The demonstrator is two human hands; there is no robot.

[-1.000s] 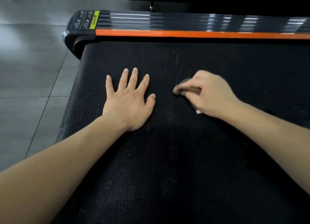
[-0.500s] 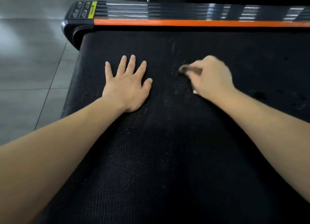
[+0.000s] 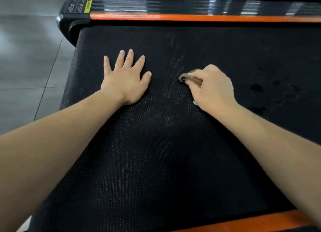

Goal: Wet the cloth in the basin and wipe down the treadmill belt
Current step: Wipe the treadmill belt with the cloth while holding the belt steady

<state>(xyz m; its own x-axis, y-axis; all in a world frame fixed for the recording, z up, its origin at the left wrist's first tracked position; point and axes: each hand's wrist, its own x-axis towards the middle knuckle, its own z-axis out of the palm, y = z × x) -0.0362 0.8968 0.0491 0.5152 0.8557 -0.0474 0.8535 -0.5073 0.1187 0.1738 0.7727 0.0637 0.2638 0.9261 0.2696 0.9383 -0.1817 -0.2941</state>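
Note:
The black textured treadmill belt [image 3: 156, 162] fills most of the view. My right hand [image 3: 211, 89] is closed on a small brown cloth [image 3: 190, 79], bunched under the fingers and pressed onto the belt right of centre. Only the cloth's front edge and a pale corner by my palm show. My left hand [image 3: 126, 79] lies flat on the belt, fingers spread, holding nothing, a hand's width left of the cloth. Faint pale streaks [image 3: 175, 70] mark the belt just beyond the cloth. No basin is in view.
An orange-trimmed side rail [image 3: 191, 17] with a yellow label runs along the far edge. Another orange strip [image 3: 251, 222] shows at the near right corner. Grey floor tiles [image 3: 26, 67] lie to the left. Dark spots [image 3: 257, 87] sit on the belt's right part.
My right hand pushed the cloth away along the belt, then drew it back toward me. The view tilted down a little. My left hand stayed flat in place.

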